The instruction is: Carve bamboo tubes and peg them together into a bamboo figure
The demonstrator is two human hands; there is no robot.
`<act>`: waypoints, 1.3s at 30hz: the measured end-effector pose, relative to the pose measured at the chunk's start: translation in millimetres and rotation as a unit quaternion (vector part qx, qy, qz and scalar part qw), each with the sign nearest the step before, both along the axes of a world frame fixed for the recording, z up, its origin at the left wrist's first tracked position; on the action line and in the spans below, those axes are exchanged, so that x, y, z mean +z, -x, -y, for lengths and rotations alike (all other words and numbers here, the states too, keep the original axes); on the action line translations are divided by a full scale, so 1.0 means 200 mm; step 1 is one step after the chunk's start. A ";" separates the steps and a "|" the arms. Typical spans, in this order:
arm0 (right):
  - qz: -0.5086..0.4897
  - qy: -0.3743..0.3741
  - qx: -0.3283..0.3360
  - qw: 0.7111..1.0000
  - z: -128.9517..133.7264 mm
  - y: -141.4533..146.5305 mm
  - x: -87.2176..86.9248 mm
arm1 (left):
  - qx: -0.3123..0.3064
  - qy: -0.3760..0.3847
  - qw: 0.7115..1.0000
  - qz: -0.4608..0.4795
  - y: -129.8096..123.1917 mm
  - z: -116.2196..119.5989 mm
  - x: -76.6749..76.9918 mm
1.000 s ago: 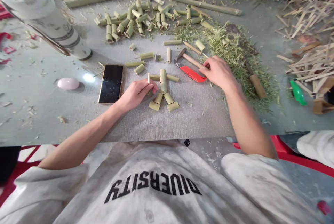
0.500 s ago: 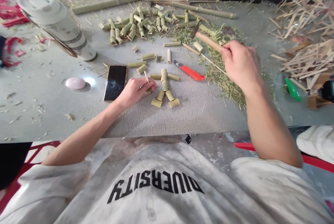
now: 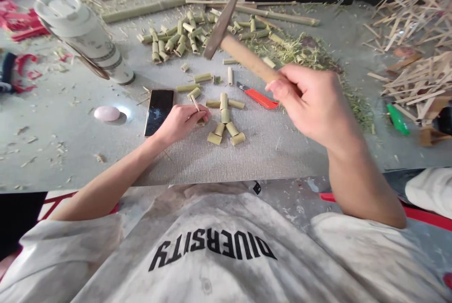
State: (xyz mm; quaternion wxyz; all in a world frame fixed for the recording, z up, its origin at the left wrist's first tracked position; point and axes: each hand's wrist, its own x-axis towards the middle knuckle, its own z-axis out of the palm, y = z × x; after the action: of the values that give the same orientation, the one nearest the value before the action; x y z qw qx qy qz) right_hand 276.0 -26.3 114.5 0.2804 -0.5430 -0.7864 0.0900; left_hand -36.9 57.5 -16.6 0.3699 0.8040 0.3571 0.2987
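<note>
My right hand [image 3: 310, 100] grips the wooden handle of a hammer [image 3: 247, 56], raised above the table with its dark metal head toward the back. On the table, my left hand [image 3: 185, 119] pinches a thin wooden stick [image 3: 195, 103], tilted upward; a short bamboo piece lies partly hidden under those fingers. Just right of it, cut bamboo pieces form a small figure [image 3: 225, 115] with arms, legs and feet. Behind the figure lies a red utility knife [image 3: 260, 98] with its blade showing. Several loose bamboo pieces [image 3: 202, 77] lie behind my left hand.
A phone [image 3: 158, 112] lies beside my left wrist, with a pink oval object [image 3: 107, 113] farther left. A patterned tumbler [image 3: 88, 39] stands at back left. Bamboo segments [image 3: 173, 42] are heaped behind; shavings [image 3: 303, 53] and thin wooden strips [image 3: 420, 77] cover the right.
My right hand has lifted the hammer up and brought it leftward, closer to the camera. The left hand still pinches the stick in about the same place.
</note>
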 end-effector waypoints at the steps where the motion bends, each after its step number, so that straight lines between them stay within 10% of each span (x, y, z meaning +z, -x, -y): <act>1: 0.011 0.003 -0.003 1.000 0.02 0.03 0.03 | 0.001 -0.001 1.000 0.001 0.00 0.00 0.00; 24: 0.087 -0.128 -0.070 0.986 0.12 0.16 0.15 | 0.004 -0.022 0.999 -0.024 -0.01 0.00 0.00; 39: 0.084 -0.055 -0.020 0.995 0.12 0.18 0.09 | 0.013 -0.013 1.000 -0.025 0.00 0.00 0.00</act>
State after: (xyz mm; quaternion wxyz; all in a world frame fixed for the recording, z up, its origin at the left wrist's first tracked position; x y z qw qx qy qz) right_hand 241.0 -50.3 133.0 0.2445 -0.5480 -0.7999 -0.0052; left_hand -37.7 57.4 -16.5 0.3466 0.8112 0.3727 0.2880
